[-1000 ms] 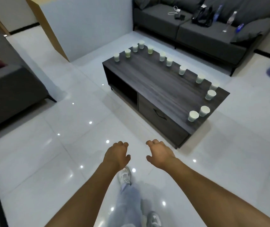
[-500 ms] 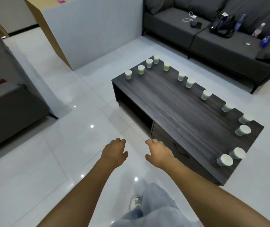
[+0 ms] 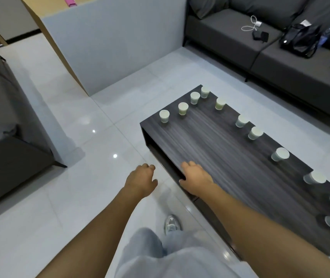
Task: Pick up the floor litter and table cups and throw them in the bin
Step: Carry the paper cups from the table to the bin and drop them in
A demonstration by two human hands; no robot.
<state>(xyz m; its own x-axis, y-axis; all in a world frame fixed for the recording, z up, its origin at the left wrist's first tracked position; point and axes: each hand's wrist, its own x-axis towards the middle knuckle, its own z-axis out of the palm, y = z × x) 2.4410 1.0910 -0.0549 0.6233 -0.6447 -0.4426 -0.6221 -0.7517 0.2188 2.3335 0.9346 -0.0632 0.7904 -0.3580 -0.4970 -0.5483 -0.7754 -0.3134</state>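
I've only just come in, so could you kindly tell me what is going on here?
A person is standing at a dark wooden coffee table with many paper cups lined along its far and right edges. Neither hand holds anything: the left hand hangs over the floor beside the table, the right hand over the table's near edge. None of the cups is in hand yet, and no bin is in view.

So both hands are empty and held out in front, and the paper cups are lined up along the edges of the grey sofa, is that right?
Not quite. The head view shows the paper cups lined up along the edges of the dark wooden coffee table, not on the grey sofa. The rest holds: the left hand and right hand are empty and held out in front.
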